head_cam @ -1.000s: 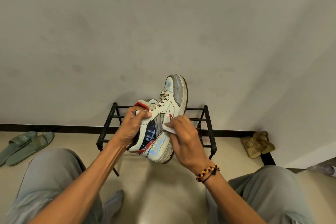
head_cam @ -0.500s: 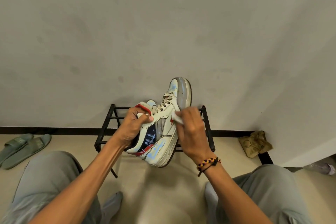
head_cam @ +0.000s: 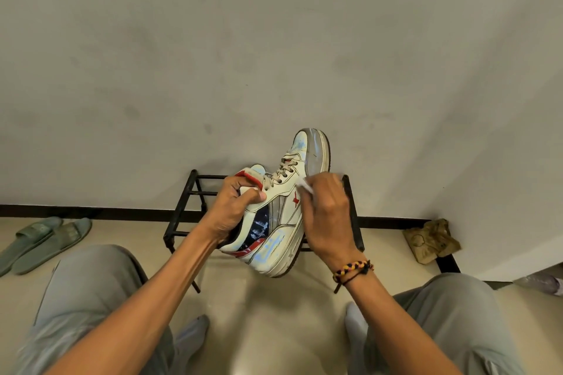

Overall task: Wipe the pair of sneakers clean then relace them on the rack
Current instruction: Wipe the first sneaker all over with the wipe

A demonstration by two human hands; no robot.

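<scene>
Right in front of the black wire rack (head_cam: 182, 207), held up off the floor, is the sneaker (head_cam: 283, 207), toe tipped toward 1 o'clock against the wall. The left hand (head_cam: 231, 210) is clamped round the collar and tongue, thumb hooked over the edge, which looks like the sensible spot: padded, grippy, and it keeps the shoe from twisting. The right hand (head_cam: 327, 216) pinches a small white wipe (head_cam: 304, 184) against the side panel near the laces. I'd guess the shoe's light but stiff in the sole, with scuffed, flaky print that could rub off if scrubbed hard. Laces look threaded. Smooth cream floor (head_cam: 274, 313), plain wall, green slides (head_cam: 45, 237) at 9 o'clock, a crumpled tan rag (head_cam: 431, 240) at 3 o'clock.
</scene>
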